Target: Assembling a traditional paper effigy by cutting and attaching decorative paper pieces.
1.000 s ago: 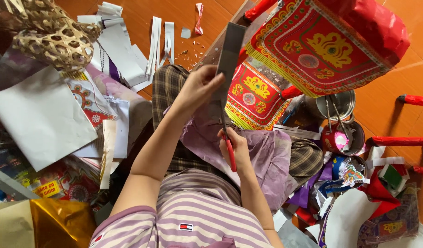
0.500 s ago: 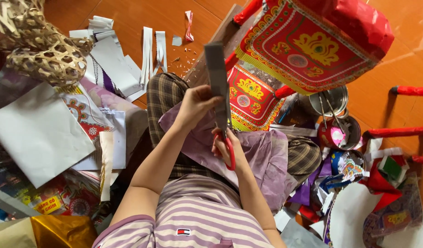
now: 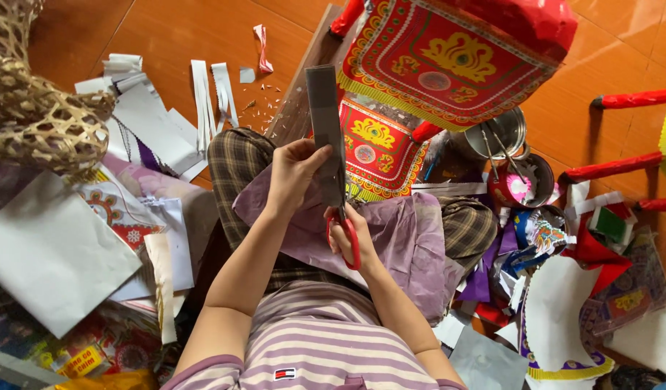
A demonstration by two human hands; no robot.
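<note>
Pinching a grey paper strip [image 3: 325,133] upright at centre frame, the left hand [image 3: 295,172] steadies it. The right hand [image 3: 345,230] grips red-handled scissors [image 3: 347,235] at its lower edge, cutting over purple paper [image 3: 412,238].

place: home craft workshop | signs: tiled floor [image 3: 188,29], paper offcuts [image 3: 210,90], red-gold paper lantern [image 3: 456,54]

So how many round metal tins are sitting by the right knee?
3: a plain silver tin farthest out, a red-sided tin just nearer, and a partly covered third tin below it. More may be hidden under paper.
</note>
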